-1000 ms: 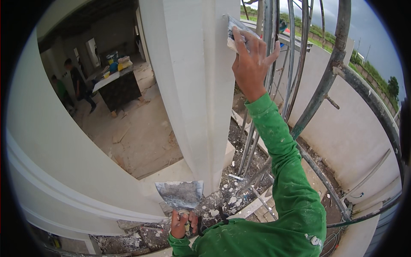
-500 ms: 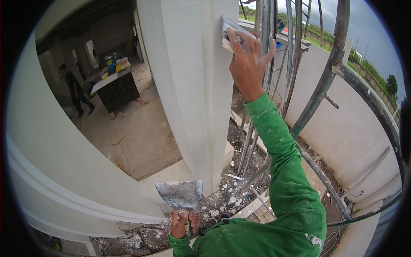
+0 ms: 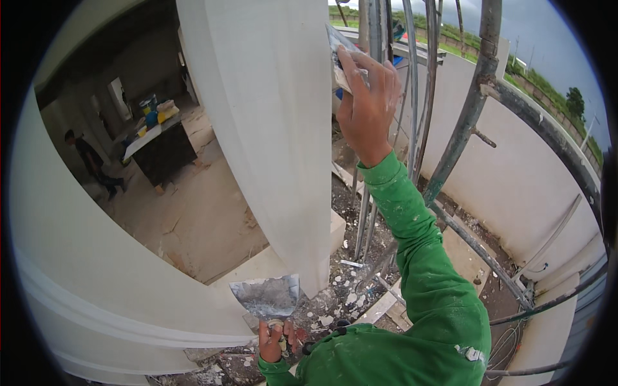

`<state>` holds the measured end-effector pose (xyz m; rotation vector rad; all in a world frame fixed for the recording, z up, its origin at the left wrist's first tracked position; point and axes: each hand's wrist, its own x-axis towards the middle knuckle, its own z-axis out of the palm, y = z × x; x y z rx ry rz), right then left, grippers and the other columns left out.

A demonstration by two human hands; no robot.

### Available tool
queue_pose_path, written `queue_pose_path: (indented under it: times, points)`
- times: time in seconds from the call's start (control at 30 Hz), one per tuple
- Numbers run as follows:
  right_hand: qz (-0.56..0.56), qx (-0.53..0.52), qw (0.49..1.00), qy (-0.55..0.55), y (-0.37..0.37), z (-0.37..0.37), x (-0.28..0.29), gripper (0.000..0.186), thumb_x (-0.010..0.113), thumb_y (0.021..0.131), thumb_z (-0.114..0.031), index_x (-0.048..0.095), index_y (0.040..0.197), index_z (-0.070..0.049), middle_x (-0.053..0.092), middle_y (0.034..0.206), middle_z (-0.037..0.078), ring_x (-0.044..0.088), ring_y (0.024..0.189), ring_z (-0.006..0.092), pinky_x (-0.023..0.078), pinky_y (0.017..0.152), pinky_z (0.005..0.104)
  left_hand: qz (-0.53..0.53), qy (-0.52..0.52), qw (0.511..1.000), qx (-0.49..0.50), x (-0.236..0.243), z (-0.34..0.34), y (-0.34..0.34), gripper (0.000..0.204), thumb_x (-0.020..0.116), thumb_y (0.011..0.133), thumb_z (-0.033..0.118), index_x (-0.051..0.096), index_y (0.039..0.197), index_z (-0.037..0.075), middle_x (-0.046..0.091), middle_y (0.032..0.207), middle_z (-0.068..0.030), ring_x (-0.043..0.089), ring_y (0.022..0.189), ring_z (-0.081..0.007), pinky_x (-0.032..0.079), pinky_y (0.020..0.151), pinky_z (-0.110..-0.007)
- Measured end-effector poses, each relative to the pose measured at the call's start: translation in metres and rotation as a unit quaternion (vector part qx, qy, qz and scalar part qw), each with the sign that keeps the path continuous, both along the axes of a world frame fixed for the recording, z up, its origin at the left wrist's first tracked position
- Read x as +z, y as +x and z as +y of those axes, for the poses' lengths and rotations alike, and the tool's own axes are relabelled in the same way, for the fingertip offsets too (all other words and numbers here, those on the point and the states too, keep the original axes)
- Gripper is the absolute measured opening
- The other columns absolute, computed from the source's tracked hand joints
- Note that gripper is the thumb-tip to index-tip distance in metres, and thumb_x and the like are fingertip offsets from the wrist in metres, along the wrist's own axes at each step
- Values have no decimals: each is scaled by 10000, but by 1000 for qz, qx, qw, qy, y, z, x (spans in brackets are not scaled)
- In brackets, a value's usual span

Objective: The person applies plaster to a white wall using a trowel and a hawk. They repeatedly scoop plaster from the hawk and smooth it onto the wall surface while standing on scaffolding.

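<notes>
My right hand (image 3: 365,103) is raised in a dusty green sleeve, closed on a putty-smeared metal blade tool (image 3: 344,50) at the right edge of the tall white column (image 3: 257,96). Low in the view, my left hand (image 3: 273,341) grips a wide putty knife (image 3: 264,294) by its handle; its broad blade points upward and is coated with grey-white smears. The handle is partly hidden by my fingers. The white wall curves across the lower left, below the large opening.
Metal scaffold poles (image 3: 463,135) rise close on my right, before a white boundary wall (image 3: 541,161). Debris (image 3: 351,289) litters the ground below. Inside the opening, a person (image 3: 93,161) in dark clothes is near a dark counter (image 3: 164,157) holding containers.
My right hand and its tool have shifted slightly left and down; the whole view has shifted too. The person inside has moved leftward, and another person in green is no longer visible.
</notes>
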<state>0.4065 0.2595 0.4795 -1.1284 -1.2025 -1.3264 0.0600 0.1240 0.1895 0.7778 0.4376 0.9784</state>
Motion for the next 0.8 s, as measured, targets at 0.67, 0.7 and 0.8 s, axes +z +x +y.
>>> queue_pose_path:
  times: [0.67, 0.7, 0.8]
  points:
    - [524, 69, 847, 60, 34, -239, -185, 306, 662, 906, -268, 609, 741, -16, 471, 622, -60, 393, 600, 61, 309, 525, 269, 3, 21, 981, -191, -10, 32, -24, 493, 507, 981, 200, 241, 1390, 129, 441, 814, -95, 498, 569, -178, 470, 393, -305]
    - [581, 88, 809, -2, 29, -236, -213, 298, 664, 904, -261, 607, 727, -27, 468, 626, -66, 394, 602, 59, 312, 528, 263, 0, 16, 981, -194, -12, 34, -21, 482, 502, 983, 198, 245, 1386, 135, 439, 817, -93, 498, 571, -177, 474, 400, -302]
    - [702, 158, 680, -145, 31, -207, -323, 221, 657, 899, -214, 606, 744, -66, 497, 660, -56, 443, 588, 71, 376, 558, 241, 22, 23, 983, -183, -19, 31, -21, 487, 512, 982, 230, 233, 1375, 159, 419, 807, -101, 498, 551, -188, 473, 376, -301]
